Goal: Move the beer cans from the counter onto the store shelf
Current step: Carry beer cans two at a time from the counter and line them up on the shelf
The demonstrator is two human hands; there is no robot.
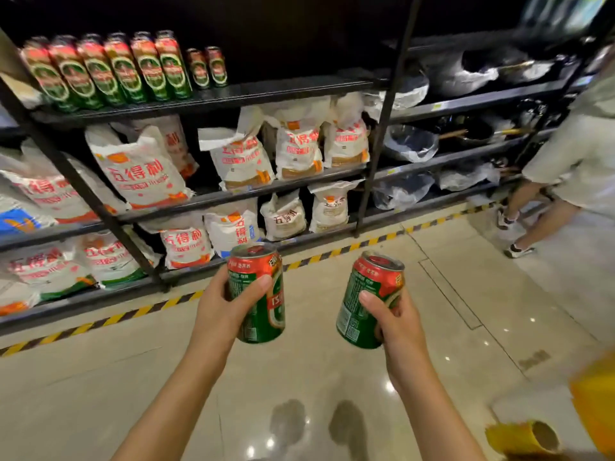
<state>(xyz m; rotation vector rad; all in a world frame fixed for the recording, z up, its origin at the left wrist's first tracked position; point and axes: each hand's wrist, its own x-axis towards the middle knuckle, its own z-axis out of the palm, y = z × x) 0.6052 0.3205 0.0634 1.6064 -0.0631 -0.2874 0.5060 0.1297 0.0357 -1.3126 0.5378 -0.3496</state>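
both hands are wrapped around cans: the left hand (222,299) grips a green and red beer can (258,292) round its middle, thumb across the front, and the right hand (396,319) holds a second can (367,299) the same way, fingers curled round its side. both cans are carried upright, slightly tilted, in front of the person over the tiled floor (332,377), well apart from the shelf. the top shelf (233,94) of the dark rack already carries a row of matching cans (126,68), with bare board to their right where these two would likely go. sacks of flour (139,171) fill the lower levels, and another person (572,154) walks past on the right.

the cans look rigid and smooth, probably full and so fairly heavy for their size; thin walls would dent if squeezed hard. a grip round the mid-body, as now, seems best, leaving the base free to set down flat.
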